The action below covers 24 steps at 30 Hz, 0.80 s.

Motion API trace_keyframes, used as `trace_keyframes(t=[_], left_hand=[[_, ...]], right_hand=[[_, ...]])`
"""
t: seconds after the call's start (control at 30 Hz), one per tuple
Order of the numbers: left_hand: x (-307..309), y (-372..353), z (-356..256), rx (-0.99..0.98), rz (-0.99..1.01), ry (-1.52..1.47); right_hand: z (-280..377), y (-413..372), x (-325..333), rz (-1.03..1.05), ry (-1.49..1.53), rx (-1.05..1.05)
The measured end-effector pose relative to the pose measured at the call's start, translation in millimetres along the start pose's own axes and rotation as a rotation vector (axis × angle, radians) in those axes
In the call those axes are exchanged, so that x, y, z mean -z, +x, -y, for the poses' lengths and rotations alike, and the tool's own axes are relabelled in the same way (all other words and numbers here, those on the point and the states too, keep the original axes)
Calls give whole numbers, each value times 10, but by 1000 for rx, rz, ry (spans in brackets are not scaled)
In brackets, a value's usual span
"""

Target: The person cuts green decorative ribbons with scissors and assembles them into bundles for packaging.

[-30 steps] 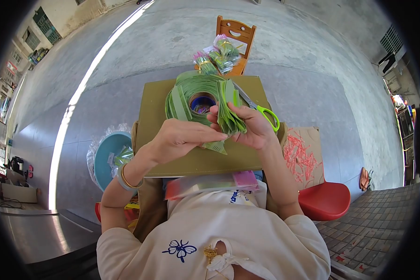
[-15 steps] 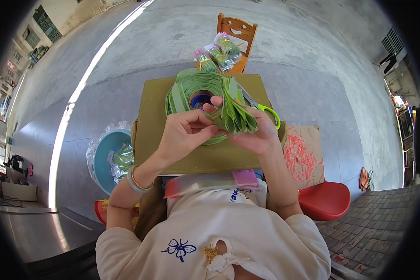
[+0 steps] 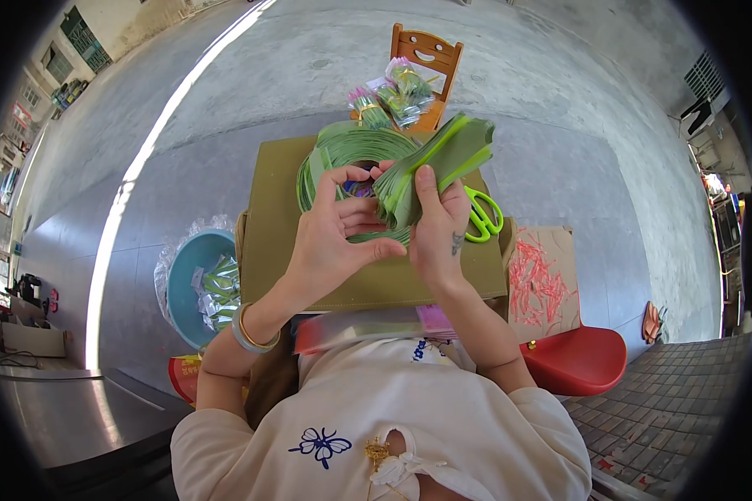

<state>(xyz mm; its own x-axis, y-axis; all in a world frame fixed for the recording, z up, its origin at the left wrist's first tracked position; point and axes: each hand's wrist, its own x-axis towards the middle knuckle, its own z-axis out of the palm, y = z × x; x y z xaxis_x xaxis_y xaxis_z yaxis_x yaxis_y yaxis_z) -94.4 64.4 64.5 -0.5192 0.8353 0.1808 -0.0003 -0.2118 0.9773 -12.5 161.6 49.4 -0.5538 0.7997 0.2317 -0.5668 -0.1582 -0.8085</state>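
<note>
My right hand (image 3: 439, 225) is closed around a fanned bundle of green leaf-like strips (image 3: 447, 154), thumb on top, the wide end pointing up and right. Beside the bundle's lower left end, my left hand (image 3: 334, 230) has its fingers curved and its thumb spread apart, with nothing seen in it. Behind both hands a large coil of green ribbon (image 3: 326, 154) lies flat on the olive table (image 3: 276, 259); the hands and bundle cover part of it. Scissors with bright green handles (image 3: 486, 219) lie right of my right hand, their blades hidden behind the bundle.
Wrapped bundles with pink tips (image 3: 405, 83) rest on a wooden chair (image 3: 447, 58) beyond the table. A blue basin (image 3: 180, 288) stands at left. Cardboard with pink strips (image 3: 551, 280) and a red seat (image 3: 581, 359) are at right. Plastic sleeves (image 3: 359, 326) lie at my lap.
The bundle has turned, its wide end swinging from lower right to upper right. My right hand has rotated with it, back now showing. My left hand's pinch has opened and its fingers have spread.
</note>
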Motion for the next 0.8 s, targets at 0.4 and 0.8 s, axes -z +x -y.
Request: trace_keyframes(t=[0.4, 0.8], left_hand=[[55, 65, 116, 125, 77, 64], [465, 198, 16, 90, 255, 82]], right_hand=[[5, -34, -62, -62, 57, 78], [161, 27, 200, 330, -117, -405]])
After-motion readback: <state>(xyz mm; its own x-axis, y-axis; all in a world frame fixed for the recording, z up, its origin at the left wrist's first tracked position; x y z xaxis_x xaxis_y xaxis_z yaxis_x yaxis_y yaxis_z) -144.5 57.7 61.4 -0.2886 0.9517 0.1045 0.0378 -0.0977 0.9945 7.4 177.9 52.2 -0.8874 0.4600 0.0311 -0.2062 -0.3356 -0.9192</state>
